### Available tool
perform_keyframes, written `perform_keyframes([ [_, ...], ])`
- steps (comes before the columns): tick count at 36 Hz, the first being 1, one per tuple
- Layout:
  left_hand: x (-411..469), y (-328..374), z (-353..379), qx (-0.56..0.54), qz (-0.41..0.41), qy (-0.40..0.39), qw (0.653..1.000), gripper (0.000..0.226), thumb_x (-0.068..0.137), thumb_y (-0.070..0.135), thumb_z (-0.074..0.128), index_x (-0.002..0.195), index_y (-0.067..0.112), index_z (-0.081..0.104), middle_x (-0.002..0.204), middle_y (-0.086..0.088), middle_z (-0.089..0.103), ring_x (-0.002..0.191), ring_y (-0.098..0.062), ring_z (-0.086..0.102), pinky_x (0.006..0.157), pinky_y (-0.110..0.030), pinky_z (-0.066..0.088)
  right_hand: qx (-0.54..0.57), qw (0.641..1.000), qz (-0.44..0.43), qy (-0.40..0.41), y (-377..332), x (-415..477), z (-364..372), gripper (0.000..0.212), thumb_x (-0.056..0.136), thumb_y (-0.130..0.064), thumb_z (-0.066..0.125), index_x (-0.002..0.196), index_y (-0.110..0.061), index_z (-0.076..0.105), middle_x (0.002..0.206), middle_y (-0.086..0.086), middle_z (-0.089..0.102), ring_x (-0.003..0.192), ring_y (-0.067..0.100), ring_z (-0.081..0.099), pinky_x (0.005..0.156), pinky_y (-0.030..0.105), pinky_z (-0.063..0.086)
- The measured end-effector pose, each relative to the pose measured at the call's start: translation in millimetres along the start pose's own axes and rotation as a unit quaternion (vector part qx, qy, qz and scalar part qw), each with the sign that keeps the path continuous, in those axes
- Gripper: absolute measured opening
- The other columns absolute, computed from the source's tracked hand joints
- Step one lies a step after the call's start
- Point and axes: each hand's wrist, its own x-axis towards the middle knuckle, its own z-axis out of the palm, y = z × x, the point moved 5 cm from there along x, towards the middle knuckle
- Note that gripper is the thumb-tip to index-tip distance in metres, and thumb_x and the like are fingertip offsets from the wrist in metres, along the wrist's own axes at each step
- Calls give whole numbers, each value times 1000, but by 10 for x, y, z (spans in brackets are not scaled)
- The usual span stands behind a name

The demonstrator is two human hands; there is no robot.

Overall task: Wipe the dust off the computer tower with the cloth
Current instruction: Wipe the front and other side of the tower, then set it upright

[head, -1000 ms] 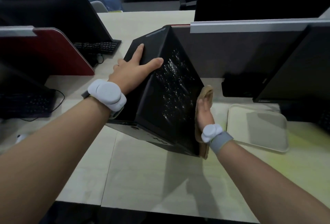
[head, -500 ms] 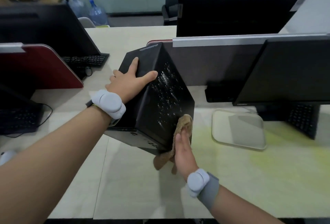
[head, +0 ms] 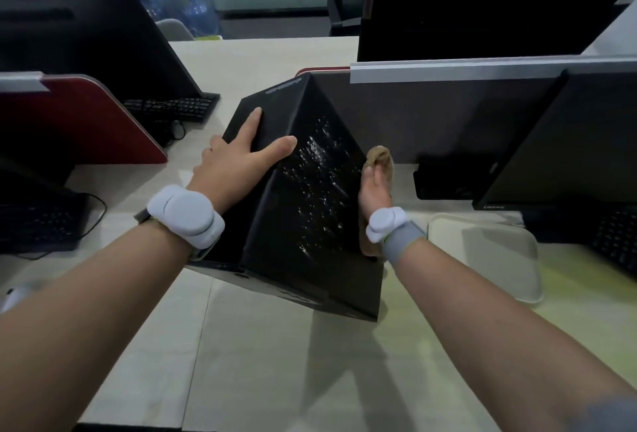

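A black computer tower (head: 310, 211) stands on the pale desk, tilted, with white dust specks scattered over the side panel that faces me. My left hand (head: 241, 159) lies flat over its top left edge, thumb on the dusty panel, fingers spread. My right hand (head: 374, 190) presses a brown cloth (head: 381, 157) flat against the tower's right edge; the cloth shows above my fingertips and below my palm. Both wrists carry white bands.
A cream tray (head: 489, 256) lies to the right of the tower. A grey partition (head: 431, 111) rises behind it, with a black monitor (head: 565, 142) and keyboard (head: 617, 238) at right. Red divider (head: 72, 125), keyboards and monitors stand at left.
My right hand with the cloth has slid from the tower's lower front corner up along its right edge. The left hand stays on top. The view has dipped slightly.
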Motion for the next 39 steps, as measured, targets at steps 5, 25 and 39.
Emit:
perform_keyframes([
  [5,-63,43,7,-21,-3,-7,1000,98,52,95,37,142,67,11,148,-17,30,141,-38,28,116,-54,23,12,999,-32,-39,-34,-408,-2,60,105,-48,19,157,-17,16,165,4,17,152,25,14,123,43,10],
  [25,-120,145,78,34,-3,-2,999,103,52,98,29,145,63,4,153,-20,26,140,-39,26,110,-54,22,76,986,-95,-111,-399,-1968,48,58,100,-60,20,152,-49,-2,155,-33,-10,146,-5,-18,120,30,-9],
  [39,-52,-20,-37,-31,-8,-23,999,99,51,94,34,143,67,9,150,-17,29,142,-37,25,116,-54,21,10,1000,7,-17,-153,-487,3,52,108,-31,21,155,-10,21,165,8,18,152,27,13,123,40,10],
])
